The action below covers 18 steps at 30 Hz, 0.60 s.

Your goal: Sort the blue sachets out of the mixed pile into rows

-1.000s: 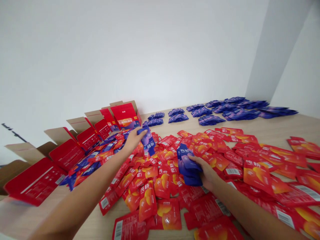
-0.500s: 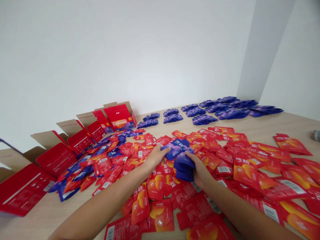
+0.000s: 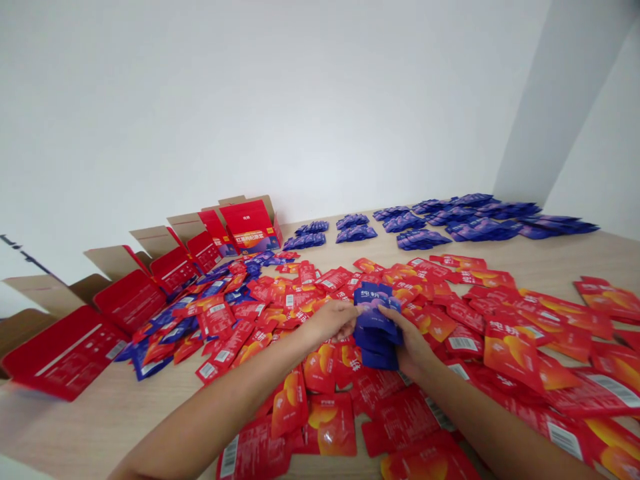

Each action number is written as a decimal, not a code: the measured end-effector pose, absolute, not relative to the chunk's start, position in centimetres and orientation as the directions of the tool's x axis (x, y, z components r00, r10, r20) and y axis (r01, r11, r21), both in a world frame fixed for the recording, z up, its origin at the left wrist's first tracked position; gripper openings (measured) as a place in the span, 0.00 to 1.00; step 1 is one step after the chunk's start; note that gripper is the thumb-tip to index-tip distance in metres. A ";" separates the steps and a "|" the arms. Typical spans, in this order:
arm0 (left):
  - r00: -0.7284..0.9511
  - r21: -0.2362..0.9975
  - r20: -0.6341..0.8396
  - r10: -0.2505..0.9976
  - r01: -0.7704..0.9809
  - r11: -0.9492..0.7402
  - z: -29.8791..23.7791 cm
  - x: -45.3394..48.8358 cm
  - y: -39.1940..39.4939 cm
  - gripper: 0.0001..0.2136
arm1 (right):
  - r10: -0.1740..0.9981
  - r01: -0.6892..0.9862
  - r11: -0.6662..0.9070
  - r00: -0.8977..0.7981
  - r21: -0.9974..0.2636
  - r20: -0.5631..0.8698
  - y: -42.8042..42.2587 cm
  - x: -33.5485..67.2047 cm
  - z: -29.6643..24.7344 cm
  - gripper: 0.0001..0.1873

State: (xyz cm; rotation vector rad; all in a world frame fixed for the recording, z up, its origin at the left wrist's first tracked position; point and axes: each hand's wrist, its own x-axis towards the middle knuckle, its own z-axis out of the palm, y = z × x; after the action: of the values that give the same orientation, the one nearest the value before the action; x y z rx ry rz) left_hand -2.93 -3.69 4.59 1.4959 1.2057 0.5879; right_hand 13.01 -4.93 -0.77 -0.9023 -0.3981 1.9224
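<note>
Right hand (image 3: pixel 411 341) grips a stack of blue foil sachets (image 3: pixel 376 327) above red foil sachets (image 3: pixel 480 333) on the wooden worktop (image 3: pixel 90 427); left hand (image 3: pixel 334 319) pinches its top. Open red cardboard cartons (image 3: pixel 130 301) show no contents.

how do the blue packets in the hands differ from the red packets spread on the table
The blue packets are gathered into one thick stack, gripped between the left hand and right hand; the red packets lie loose, scattered and overlapping on the table. The blue packets are dark blue-purple; the red packets are red with orange artwork, some turned over to show barcodes. Both are flat pouches of similar size, and those face up carry the same white lettering.
</note>
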 end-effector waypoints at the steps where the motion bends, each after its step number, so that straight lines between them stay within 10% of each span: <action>1: 0.356 0.932 -0.214 0.910 0.353 0.081 4.5 -3.1 -3.7 0.23 | 0.854 -0.639 -0.509 -0.290 -0.577 -0.432 -4.9 13.2 -0.8 0.08; 12: 0.230 0.910 0.158 0.960 0.345 -0.232 2.8 -2.0 -6.3 0.09 | 0.926 -0.785 -0.369 -0.265 -0.497 -0.268 -3.9 14.9 -1.3 0.07; 18: 0.289 0.841 0.171 0.942 0.454 -0.293 2.8 -0.7 -8.1 0.22 | 0.933 -0.821 -0.351 -0.263 -0.451 -0.247 -3.7 15.1 -1.3 0.09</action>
State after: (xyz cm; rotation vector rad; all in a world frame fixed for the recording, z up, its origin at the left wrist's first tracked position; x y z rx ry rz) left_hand -0.67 -8.13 2.77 1.8763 1.2503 0.9084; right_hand 15.12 -3.69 -1.35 -0.5664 -0.2747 1.8545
